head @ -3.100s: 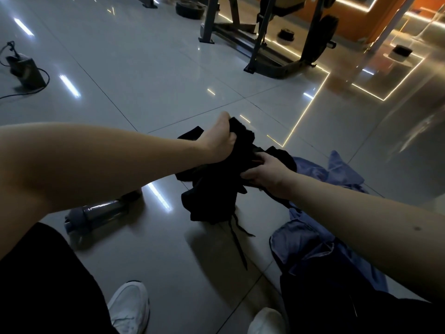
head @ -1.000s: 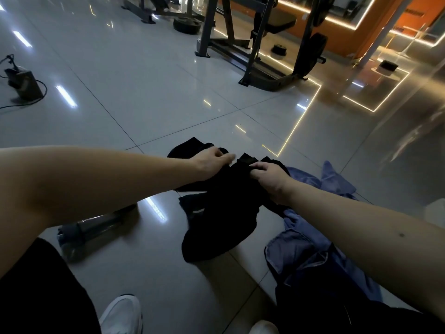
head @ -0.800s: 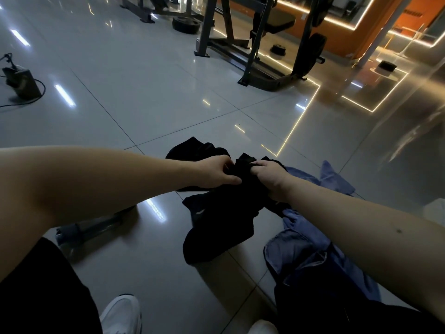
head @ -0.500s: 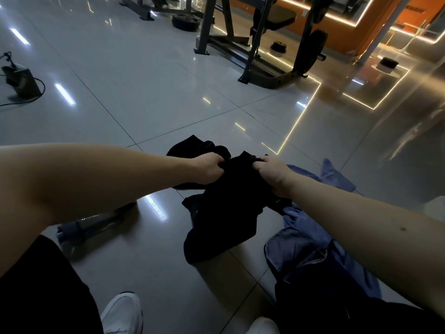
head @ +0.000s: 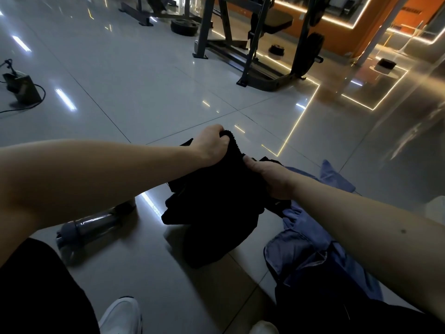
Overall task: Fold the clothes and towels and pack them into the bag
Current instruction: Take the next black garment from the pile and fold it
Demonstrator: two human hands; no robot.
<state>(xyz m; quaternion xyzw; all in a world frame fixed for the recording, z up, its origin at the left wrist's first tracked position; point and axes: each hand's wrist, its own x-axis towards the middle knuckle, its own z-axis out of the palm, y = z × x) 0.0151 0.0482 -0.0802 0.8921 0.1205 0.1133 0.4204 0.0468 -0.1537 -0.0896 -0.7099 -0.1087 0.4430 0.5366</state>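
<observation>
A black garment (head: 216, 208) hangs crumpled above the tiled floor, its lower part draped down onto the tiles. My left hand (head: 212, 145) grips its top edge, lifted higher than the other hand. My right hand (head: 269, 177) grips the cloth lower and to the right. A blue garment (head: 310, 251) lies spread on the floor under my right forearm. A dark mass at the bottom right (head: 337, 317) may be the bag; I cannot tell.
A dark water bottle (head: 91, 225) lies on its side on the floor at the left. My white shoes (head: 120, 317) show at the bottom. A weight rack (head: 260, 51) stands at the back. A small box with a cable (head: 21, 85) sits far left.
My left hand has risen with the garment's edge and my right hand has dropped a little lower, so the cloth now stretches slantwise between them.
</observation>
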